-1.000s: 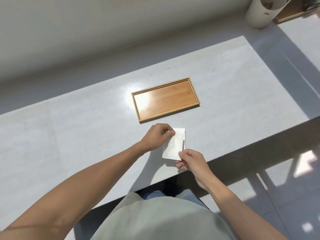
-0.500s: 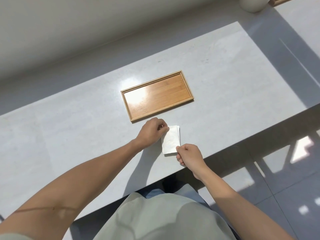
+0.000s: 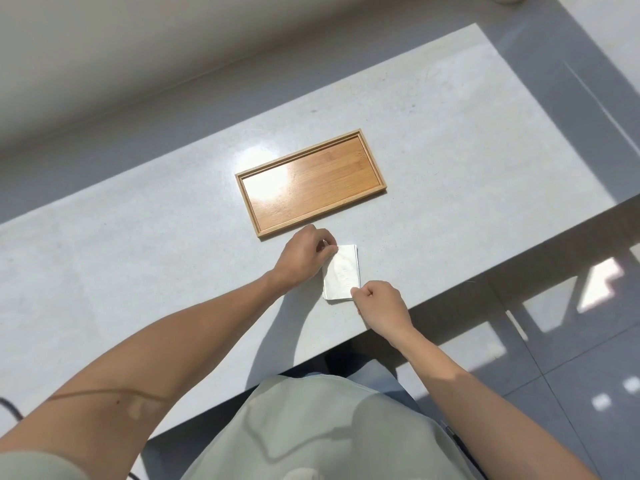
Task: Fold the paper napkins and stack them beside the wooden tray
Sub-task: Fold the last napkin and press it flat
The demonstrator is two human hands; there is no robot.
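A white folded paper napkin [image 3: 343, 273] lies on the pale grey table [image 3: 138, 258], on top of other folded napkins whose edges show beneath it. The small stack sits just in front of the empty wooden tray [image 3: 311, 181], near its right half. My left hand [image 3: 306, 254] pinches the napkin's far left corner. My right hand [image 3: 377, 304] pinches its near right corner, close to the table's front edge.
The table's front edge runs diagonally just behind my right hand, with a tiled floor [image 3: 554, 323] below it. A wall ledge [image 3: 173, 109] borders the far side. A dark cable [image 3: 8, 410] shows at the lower left.
The napkin has gone from a longer shape held at both ends to a compact square lying flat on the stack. Both hands stay pinched on opposite corners. The camera has shifted.
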